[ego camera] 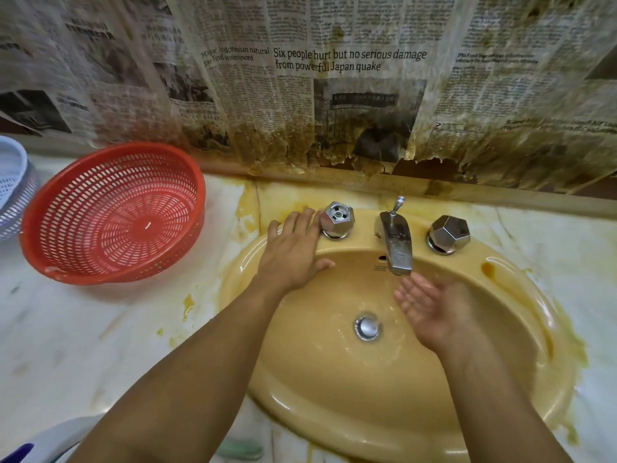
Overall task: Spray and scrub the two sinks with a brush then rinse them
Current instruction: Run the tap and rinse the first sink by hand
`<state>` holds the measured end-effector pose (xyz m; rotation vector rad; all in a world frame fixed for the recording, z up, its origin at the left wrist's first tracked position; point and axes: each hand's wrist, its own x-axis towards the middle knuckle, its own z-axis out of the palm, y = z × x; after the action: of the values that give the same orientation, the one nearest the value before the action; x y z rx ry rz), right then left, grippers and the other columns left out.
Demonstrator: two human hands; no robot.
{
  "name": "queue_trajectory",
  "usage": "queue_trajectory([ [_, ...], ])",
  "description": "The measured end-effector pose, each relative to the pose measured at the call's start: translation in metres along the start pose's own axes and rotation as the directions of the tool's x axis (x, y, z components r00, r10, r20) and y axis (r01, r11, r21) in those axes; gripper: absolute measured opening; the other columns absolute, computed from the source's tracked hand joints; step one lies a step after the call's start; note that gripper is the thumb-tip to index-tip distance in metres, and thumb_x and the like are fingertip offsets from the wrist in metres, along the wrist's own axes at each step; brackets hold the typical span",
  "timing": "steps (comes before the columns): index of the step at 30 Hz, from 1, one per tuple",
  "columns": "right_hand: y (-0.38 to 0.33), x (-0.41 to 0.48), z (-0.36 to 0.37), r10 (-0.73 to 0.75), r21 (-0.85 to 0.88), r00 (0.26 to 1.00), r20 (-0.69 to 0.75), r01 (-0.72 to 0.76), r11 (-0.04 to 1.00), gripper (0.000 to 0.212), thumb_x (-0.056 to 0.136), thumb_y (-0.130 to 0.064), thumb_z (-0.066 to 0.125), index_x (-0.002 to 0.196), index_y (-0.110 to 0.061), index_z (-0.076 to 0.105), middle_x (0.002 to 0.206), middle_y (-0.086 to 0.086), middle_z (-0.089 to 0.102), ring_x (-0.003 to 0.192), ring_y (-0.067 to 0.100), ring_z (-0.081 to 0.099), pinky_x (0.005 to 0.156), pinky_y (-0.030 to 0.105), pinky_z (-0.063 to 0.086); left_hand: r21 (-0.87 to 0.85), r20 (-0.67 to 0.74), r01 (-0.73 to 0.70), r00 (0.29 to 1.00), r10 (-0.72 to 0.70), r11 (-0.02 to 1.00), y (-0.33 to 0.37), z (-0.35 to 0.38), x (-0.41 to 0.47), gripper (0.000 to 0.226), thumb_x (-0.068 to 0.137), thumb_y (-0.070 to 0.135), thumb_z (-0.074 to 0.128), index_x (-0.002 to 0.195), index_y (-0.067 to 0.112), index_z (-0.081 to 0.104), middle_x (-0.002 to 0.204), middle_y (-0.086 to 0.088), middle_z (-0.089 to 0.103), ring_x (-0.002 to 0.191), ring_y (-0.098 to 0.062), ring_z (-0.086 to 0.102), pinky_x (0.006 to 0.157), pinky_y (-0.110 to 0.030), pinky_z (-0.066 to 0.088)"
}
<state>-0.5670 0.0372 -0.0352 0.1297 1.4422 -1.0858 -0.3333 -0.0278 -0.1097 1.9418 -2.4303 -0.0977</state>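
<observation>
Left hand (pixel 293 252) lies flat on the back rim of the yellow sink (pixel 334 412), and the right hand (pixel 430 309) sits inside the basin.

Surroundings: the sink is set into a pale marble bench (pixel 66 329) with yellow staining along the rim. A red plastic colander (pixel 113 215) stands on the bench left of the sink, tilted towards the camera. Stained, torn newspaper (pixel 334 78) covers the wall behind. A chrome spout (pixel 395 243) stands between a left tap knob (pixel 337 217) and a right tap knob (pixel 449 232). The drain stopper (pixel 367 327) sits at the basin floor with rippled water around it.

Obscured: a white perforated basket (pixel 13 185) is cut off at the left edge. A green object (pixel 242 449) at the bottom edge is too blurred to identify. Any stream from the spout is hard to make out.

Hands: the left hand's fingers are straight and spread, holding nothing, with fingertips just beside the left tap knob; contact cannot be confirmed. The right hand is palm up, loosely cupped just below the spout's mouth, and holds nothing.
</observation>
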Motion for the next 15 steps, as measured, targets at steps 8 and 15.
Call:
queue_trajectory([
  [8,0.003,-0.006,-0.004,0.201,0.060,0.973,0.115,-0.208,0.976,0.023,0.102,-0.018,0.050,0.094,-0.005,0.067,0.067,0.007,0.070,0.052,0.019,0.068,0.049,0.024,0.058,-0.077,0.008,0.016,1.000,-0.016,0.997,-0.006,0.001,0.007,0.109,0.077,0.082,0.059,0.159,0.025,0.014,0.162,0.003,0.020,0.149,-0.024,0.020,0.112,-0.050,0.027],
  [15,-0.037,-0.055,0.032,0.037,-0.039,0.944,0.328,-0.025,0.999,0.035,0.106,-0.018,0.042,0.110,0.009,0.064,0.097,0.024,0.076,0.084,0.033,0.077,0.075,0.037,0.064,-0.044,0.019,0.027,0.999,-0.027,0.999,-0.005,-0.003,0.018,0.120,0.068,0.084,0.064,0.158,0.023,0.014,0.160,0.000,0.023,0.147,-0.024,0.020,0.108,-0.051,0.028],
])
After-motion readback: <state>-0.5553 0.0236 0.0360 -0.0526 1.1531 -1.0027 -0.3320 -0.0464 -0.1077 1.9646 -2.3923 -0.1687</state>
